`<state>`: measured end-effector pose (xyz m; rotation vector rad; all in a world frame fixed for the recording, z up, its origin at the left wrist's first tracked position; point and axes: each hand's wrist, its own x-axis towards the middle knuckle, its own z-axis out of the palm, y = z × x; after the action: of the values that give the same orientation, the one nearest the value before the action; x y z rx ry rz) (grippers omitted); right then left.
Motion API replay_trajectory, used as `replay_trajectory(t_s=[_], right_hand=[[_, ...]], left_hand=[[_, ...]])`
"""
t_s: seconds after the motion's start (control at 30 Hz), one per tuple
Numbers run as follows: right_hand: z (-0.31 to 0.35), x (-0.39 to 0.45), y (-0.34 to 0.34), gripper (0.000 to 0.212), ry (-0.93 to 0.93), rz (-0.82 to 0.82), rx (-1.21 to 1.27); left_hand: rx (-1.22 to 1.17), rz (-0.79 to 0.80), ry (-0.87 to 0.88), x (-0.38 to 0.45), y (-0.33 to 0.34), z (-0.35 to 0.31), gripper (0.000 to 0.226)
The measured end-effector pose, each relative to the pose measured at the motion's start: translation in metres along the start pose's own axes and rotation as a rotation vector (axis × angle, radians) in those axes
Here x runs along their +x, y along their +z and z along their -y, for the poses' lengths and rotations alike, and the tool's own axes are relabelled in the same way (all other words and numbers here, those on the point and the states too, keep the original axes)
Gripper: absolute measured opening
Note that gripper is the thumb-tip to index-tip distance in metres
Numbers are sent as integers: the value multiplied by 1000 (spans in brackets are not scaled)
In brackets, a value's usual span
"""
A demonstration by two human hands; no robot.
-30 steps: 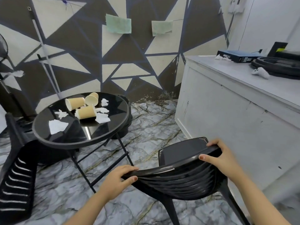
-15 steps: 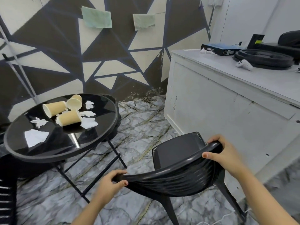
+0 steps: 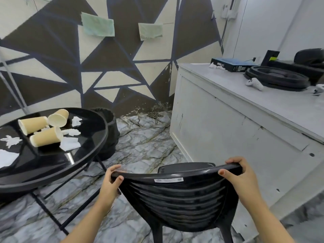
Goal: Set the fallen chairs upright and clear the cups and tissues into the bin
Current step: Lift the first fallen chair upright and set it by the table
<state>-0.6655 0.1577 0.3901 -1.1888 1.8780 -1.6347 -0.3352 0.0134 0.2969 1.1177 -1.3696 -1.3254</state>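
A black plastic chair [image 3: 177,200] stands upright right in front of me, its slatted back facing me. My left hand [image 3: 109,185] grips the left end of the backrest's top rail and my right hand [image 3: 242,179] grips the right end. To the left, a round black glass table [image 3: 91,149] carries three tan paper cups [image 3: 46,139] lying on their sides and several white tissues [image 3: 70,143]. A black bin [image 3: 108,135] sits on the floor behind the table.
A long white counter [image 3: 228,123] runs along the right, close to the chair, with a blue box [image 3: 233,64], a black round tray [image 3: 277,78] and a white controller [image 3: 254,83] on it. The floor is grey marble tile [image 3: 145,146]. A patterned wall stands behind.
The chair's back has swung from tilted to level and upright, nearer to me. My view has shifted right, so the fallen chair at the far left is out of sight.
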Motion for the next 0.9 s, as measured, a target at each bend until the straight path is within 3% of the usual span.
replay_trajectory(t_s=[0.27,0.47,0.5,0.6,0.67,0.77,0.83,0.9], right_hand=[[-2,60,-13,29,-13,30,109],[1,100,0,27,-64,204,201],[5,102,9,31,-54,241,235],[7,108,40,69,-6,302,291],[4,110,64,73,19,345,335],[3,107,104,68,20,442,364],[7,108,128,45,-7,520,381],[10,113,152,29,-10,573,388]], left_hand=[[-33,-260,157,16,42,-14,77],[-88,-468,202,-4,46,-39,48],[-92,-511,215,-8,41,-44,46],[-67,-608,243,-20,19,-55,43],[-48,-657,255,-28,-1,-57,40],[10,-750,274,-37,-31,-61,31],[60,-808,267,-40,-49,-66,20],[87,-847,267,-42,-63,-68,26]])
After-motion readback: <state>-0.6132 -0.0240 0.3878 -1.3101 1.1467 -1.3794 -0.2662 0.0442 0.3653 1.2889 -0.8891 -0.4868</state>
